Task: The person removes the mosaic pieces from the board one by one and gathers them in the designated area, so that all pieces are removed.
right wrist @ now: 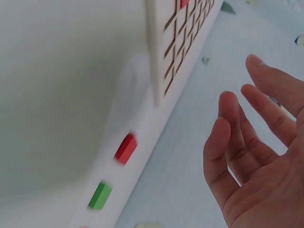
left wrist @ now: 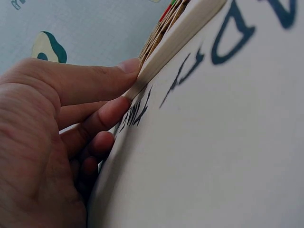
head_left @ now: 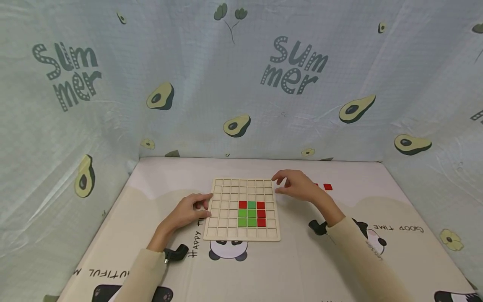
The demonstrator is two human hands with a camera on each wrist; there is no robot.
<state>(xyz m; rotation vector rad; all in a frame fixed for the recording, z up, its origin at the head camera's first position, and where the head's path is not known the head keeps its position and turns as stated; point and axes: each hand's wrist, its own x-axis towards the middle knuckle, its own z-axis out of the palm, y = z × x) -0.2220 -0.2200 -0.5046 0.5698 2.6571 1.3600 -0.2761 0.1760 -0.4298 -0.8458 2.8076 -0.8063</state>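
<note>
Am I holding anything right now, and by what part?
Your left hand touches the pale, square wooden grid board at its left edge; whether it actually grips there can't be told. Your right hand holds nothing.

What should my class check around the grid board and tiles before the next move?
1. Left hand touching the grid board at its left edge: ok.
2. Right hand holding nothing: ok.
3. Three-by-three tile block without gaps: ok.
4. Loose red tile and loose green tile beside the board: ok.
5. Every cell filled: not ok, many are bare.
6. Total loose tiles: cannot tell.
</note>
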